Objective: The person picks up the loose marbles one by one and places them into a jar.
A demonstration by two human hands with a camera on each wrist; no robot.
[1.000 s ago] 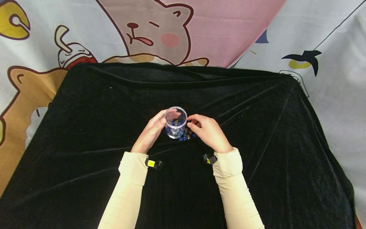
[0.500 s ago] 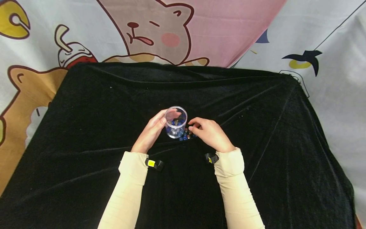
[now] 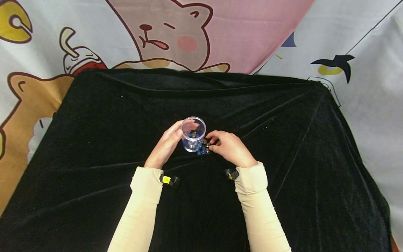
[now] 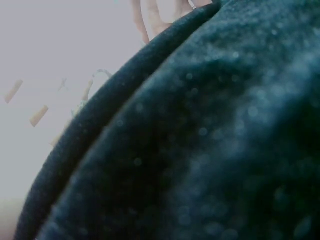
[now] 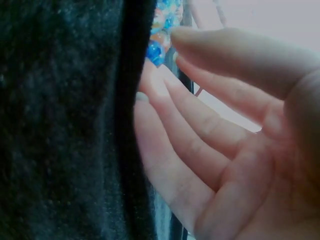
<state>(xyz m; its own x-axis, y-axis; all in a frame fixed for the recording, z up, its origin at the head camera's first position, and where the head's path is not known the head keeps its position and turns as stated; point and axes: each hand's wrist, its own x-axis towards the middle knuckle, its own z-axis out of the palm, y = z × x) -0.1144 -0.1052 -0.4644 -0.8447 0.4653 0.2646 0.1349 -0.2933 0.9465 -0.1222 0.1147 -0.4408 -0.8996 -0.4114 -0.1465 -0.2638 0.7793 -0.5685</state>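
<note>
My left hand (image 3: 167, 143) grips a clear plastic cup (image 3: 192, 131) from its left side, thumb in front and fingers behind the wall. Blue and amber glass marbles (image 3: 193, 135) lie inside. Against the cup's right foot rests a small cluster of loose marbles (image 3: 203, 150) on the black cloth. My right hand (image 3: 230, 147) is beside that cluster, bent thumb and forefinger apart at its edge. In the right wrist view, fingertips (image 5: 182, 37) are close to several blue and orange marbles (image 5: 156, 52); none shows firmly pinched. The left wrist view catches only part of some fingers (image 4: 160, 20) at the top.
Black velvet cloth (image 3: 126, 196) with soft folds covers the table. Behind it hangs a printed cartoon sheet (image 3: 239, 35). Wrist cameras on dark straps (image 3: 170, 180) sit inside both cuffs.
My right hand drew slightly right from the cup's side, then lowered its fingertips to the loose marbles. The left hand and cup stayed in place.
</note>
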